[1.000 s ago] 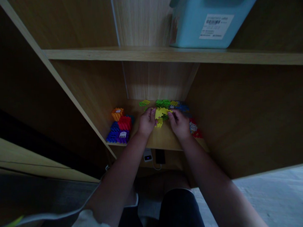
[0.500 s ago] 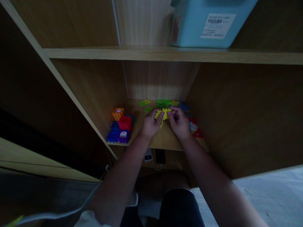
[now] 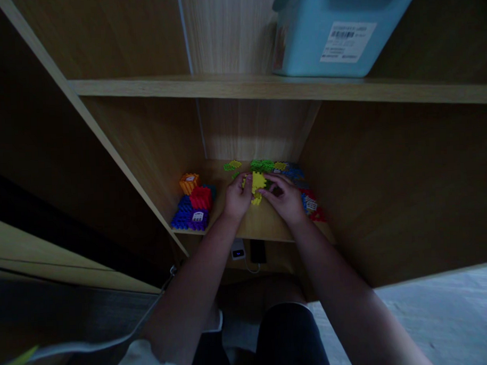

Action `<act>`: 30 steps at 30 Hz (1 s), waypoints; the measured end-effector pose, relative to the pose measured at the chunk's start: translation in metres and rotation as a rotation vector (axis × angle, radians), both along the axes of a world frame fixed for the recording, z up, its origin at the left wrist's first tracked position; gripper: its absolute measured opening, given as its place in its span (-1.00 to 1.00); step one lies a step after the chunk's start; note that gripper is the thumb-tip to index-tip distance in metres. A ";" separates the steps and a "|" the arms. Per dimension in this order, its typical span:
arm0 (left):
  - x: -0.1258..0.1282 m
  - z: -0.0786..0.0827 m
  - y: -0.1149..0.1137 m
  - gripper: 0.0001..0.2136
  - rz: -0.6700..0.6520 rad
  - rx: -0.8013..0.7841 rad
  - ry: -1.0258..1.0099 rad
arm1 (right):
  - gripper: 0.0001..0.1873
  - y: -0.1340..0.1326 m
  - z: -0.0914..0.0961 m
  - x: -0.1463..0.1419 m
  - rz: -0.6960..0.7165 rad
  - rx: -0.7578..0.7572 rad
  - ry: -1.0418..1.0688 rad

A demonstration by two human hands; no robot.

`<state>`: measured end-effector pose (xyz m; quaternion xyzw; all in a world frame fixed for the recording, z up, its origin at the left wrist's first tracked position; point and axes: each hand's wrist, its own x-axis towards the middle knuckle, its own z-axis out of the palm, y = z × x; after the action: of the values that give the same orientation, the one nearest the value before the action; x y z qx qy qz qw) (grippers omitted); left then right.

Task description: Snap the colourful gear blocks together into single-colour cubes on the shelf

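Both hands reach into a low wooden shelf compartment. My left hand and my right hand are closed together on a yellow interlocking plastic piece, held just above the shelf floor. Another small yellow piece lies under it. Loose green pieces and a yellow-green piece lie behind the hands. Blue pieces and red pieces lie to the right of my right hand.
A built cluster of blue, red, purple and orange blocks stands at the compartment's left front. A light blue plastic bin with a white label sits on the shelf above. A small device and cable hang below the shelf edge.
The yellow piece has been turned between the hands and now stands more upright. My right hand's fingers have shifted left over it. Both arms stay in place.
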<state>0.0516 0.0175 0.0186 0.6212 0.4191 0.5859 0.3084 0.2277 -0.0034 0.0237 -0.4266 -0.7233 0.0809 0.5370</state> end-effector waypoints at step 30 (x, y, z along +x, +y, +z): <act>-0.012 -0.011 0.022 -0.46 0.297 -0.019 -0.103 | -0.62 0.012 -0.019 0.005 0.038 -0.163 -0.175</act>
<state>0.0395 0.0393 0.0081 0.5186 0.4956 0.6521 0.2454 0.2329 0.0084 0.0043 -0.4605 -0.7665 0.1122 0.4334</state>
